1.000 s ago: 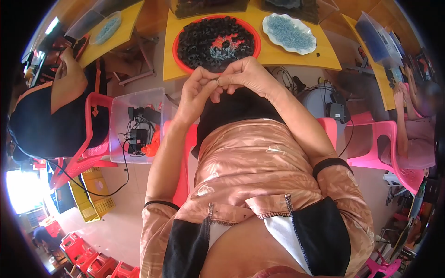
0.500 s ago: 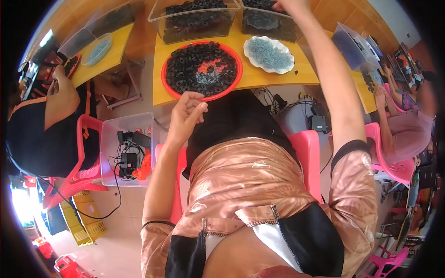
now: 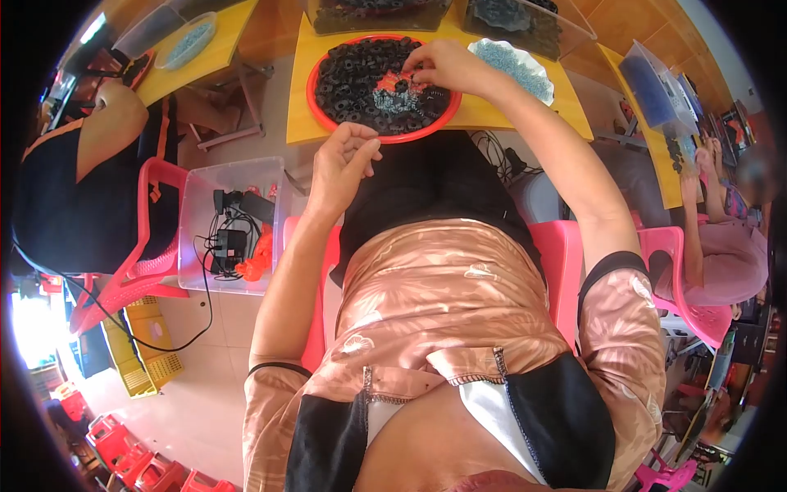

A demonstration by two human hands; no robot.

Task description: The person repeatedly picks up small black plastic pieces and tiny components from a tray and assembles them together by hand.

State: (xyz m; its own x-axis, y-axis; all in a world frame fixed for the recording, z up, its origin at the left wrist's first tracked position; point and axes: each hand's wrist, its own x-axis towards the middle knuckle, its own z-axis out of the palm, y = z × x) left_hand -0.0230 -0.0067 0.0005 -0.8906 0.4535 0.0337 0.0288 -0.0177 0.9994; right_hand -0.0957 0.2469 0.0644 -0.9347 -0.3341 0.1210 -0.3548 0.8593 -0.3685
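Observation:
A round red tray (image 3: 311, 92) on the yellow table holds many small black pieces (image 3: 348, 86), some with holes. A heap of tiny silvery parts (image 3: 396, 100) lies among them, and the red tray bottom shows beside it. My right hand (image 3: 451, 66) is over the tray, its fingers bent together at the pieces near the heap; what they pinch is hidden. By the tray's front rim, my left hand (image 3: 346, 164) is closed, with thumb and fingers curled together. Anything in it is too small to make out.
A white scalloped dish (image 3: 548, 90) of tiny silvery parts stands right of the tray. Clear bins (image 3: 377, 20) of black pieces stand behind. To my left, a plastic box (image 3: 193, 184) holds cables and adapters. Other people sit at tables on both sides.
My right hand has come from the bin at the back right down into the red tray. My left hand stays closed near the tray's front rim. The view has shifted.

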